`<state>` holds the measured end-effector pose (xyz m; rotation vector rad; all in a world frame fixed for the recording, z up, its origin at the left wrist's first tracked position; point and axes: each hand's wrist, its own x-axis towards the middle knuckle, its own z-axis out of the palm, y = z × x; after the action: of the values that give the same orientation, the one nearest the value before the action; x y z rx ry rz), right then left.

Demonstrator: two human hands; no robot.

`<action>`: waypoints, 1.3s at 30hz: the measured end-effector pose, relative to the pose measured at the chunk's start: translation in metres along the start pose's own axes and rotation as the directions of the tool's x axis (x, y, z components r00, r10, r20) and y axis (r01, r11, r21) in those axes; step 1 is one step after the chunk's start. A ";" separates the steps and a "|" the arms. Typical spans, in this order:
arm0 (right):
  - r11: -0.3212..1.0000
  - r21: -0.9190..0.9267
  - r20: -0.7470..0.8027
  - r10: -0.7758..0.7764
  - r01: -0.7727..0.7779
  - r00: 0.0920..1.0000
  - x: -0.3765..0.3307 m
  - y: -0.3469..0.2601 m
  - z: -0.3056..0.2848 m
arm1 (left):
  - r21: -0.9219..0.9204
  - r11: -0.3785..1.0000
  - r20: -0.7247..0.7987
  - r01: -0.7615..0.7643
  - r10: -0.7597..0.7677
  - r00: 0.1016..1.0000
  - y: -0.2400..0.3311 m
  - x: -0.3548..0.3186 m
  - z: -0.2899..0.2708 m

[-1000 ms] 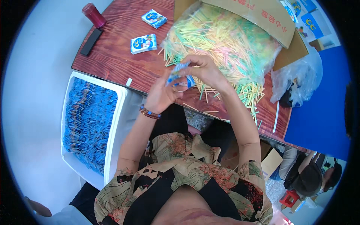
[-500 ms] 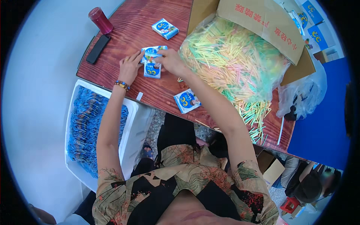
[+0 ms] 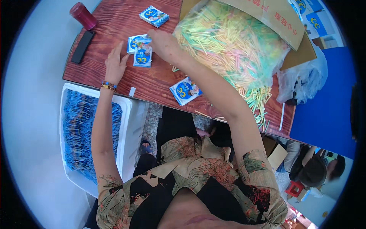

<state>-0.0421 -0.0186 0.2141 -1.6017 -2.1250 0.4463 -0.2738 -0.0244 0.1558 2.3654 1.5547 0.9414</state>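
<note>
Left hand (image 3: 115,63): fingers spread, just beside overlapping packets (image 3: 140,50) on worktop (image 3: 114,23). Right hand (image 3: 162,44): fingers near packets' right edge (pinch cannot be told). Upper packet (image 3: 142,58) could be knocked askew by sideways nudge.

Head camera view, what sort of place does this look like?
Perhaps a small packing workroom: blue-and-white packets on a wooden table, an open carton of pastel sticks, and a white bin of blue items.

Blue/wht pkt (image 3: 142,57), flat, prtd side up, partly atop similar pkt (image 3: 132,44)
</note>
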 end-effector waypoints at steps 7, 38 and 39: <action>0.994 0.025 -0.234 -0.102 0.111 0.967 -0.097 0.024 -0.055 | 0.221 0.909 0.105 0.354 -0.383 0.918 0.099 -0.036 0.007; 0.979 0.204 -0.099 -0.011 0.031 0.995 -0.259 0.112 -0.137 | -0.484 0.873 -0.120 -0.052 -0.008 0.993 0.314 -0.090 0.042; 0.867 0.489 -0.007 0.108 -0.091 0.994 -0.264 0.114 -0.140 | -0.736 0.670 -0.024 0.096 -0.168 0.986 0.322 -0.089 0.044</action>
<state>0.1864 -0.2413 0.2360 -1.4063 -1.7190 0.9045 -0.0237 -0.2377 0.2298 1.6235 1.0404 1.3343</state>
